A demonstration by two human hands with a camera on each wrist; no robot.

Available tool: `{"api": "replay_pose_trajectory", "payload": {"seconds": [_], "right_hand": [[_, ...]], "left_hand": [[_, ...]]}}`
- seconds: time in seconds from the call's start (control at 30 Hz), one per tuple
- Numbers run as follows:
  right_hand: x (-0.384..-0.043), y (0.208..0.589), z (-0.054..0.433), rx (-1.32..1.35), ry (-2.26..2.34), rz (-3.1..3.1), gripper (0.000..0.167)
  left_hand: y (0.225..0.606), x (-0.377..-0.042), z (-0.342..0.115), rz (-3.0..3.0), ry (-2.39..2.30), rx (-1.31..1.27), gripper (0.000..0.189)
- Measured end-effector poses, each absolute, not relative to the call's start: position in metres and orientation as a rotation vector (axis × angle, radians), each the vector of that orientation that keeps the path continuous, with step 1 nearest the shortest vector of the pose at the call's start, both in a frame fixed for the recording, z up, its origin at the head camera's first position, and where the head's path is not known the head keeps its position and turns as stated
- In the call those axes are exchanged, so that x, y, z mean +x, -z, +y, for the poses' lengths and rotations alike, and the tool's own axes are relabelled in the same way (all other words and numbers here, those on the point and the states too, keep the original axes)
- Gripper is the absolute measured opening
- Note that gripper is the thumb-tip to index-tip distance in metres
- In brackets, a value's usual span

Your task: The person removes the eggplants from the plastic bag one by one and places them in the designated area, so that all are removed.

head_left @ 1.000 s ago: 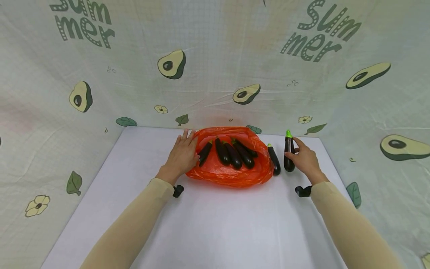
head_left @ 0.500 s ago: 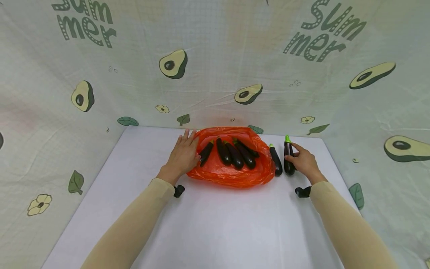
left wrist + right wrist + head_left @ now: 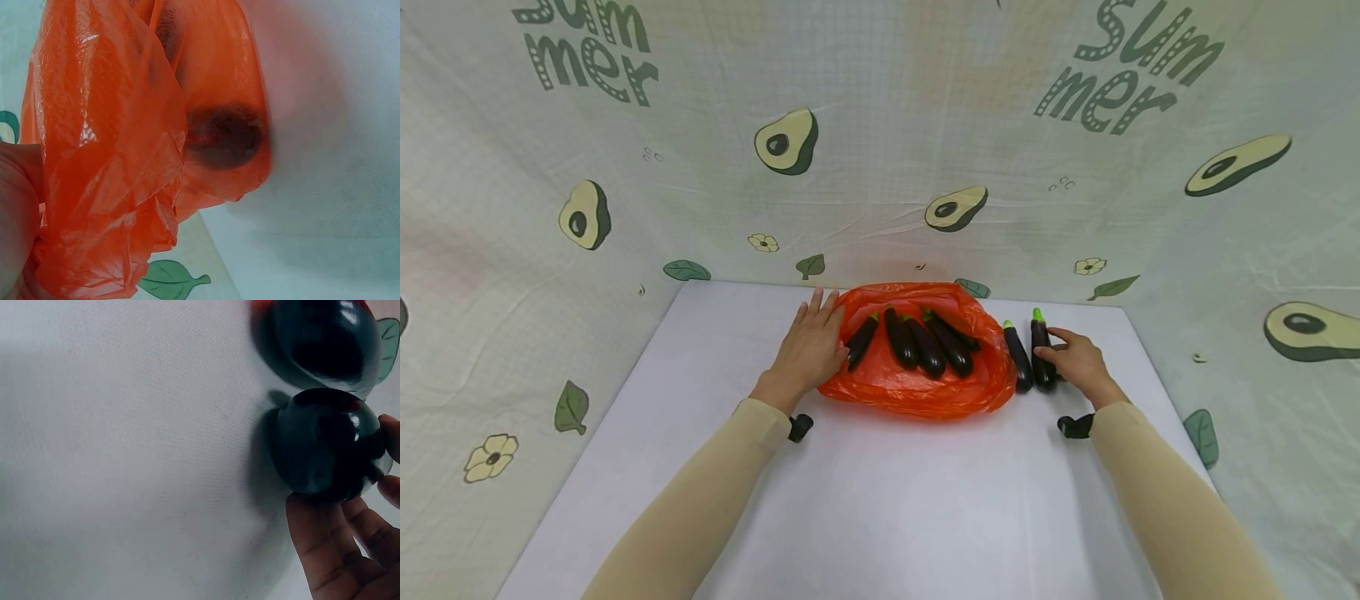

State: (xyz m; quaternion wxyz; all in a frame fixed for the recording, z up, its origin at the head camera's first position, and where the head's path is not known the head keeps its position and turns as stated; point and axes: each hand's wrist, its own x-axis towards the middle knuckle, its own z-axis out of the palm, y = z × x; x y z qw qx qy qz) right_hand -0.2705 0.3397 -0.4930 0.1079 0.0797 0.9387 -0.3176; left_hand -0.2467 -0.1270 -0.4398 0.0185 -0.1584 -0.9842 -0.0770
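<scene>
Where my head view shows a crinkled orange-red plastic bag (image 3: 910, 402): left hand (image 3: 807, 347) touches its left rim, fingers straight.
Left wrist: dark shape (image 3: 225, 137) inside.
Right wrist: right hand (image 3: 1081, 363) pinches a long purple-black eggplant (image 3: 328, 447), right of the bag.

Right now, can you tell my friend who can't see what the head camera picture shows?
At a white table, a person's right hand holds an eggplant beside a second eggplant. The left hand touches an orange-red plastic bag with five eggplants inside. Avocado-printed cloth hangs behind.
</scene>
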Motion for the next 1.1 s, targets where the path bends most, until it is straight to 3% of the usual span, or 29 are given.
{"api": "replay_pose_trajectory", "payload": {"seconds": [1.1], "right_hand": [[-0.262,0.488,0.33,0.322,1.047,2.903,0.065]], "left_hand": [[0.437,-0.247,-0.125,-3.057,0.251,-0.489,0.081]]}}
